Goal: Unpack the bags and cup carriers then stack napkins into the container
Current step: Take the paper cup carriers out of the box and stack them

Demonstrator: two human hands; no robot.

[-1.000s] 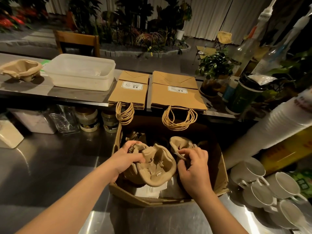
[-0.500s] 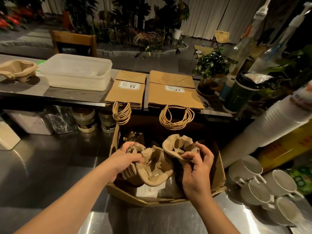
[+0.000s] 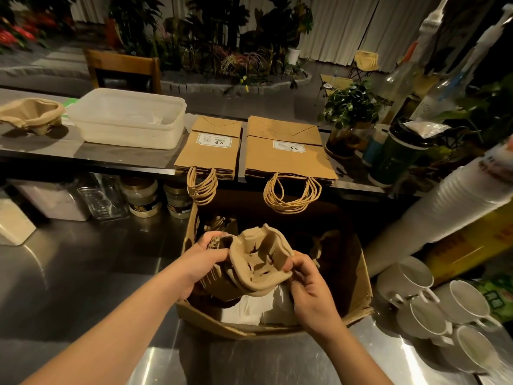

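Steel counter (image 3: pixel 83 273) in dim warm light, your hands over an open cardboard box (image 3: pixel 358 273).

Your left hand (image 3: pixel 202 262) has its grip closed around a nested stack of moulded-pulp cup carriers (image 3: pixel 258 262), rough, tan and scalloped at the rim, held just above the box; your right hand (image 3: pixel 311 287) pinches the stack's right edge between thumb and curled fingers. Under the stack, white napkins (image 3: pixel 249 309) lie flat in the box bottom. On the raised shelf behind, two piles of flat kraft paper bags (image 3: pixel 283 154) lie side by side, their twisted-paper handles hanging over the edge. Left of them stands a translucent plastic container (image 3: pixel 127 118), rectangular with rounded corners, something pale inside, and further left another pulp carrier (image 3: pixel 30 115). White ceramic cups (image 3: pixel 422 309) lie on their sides to your right.
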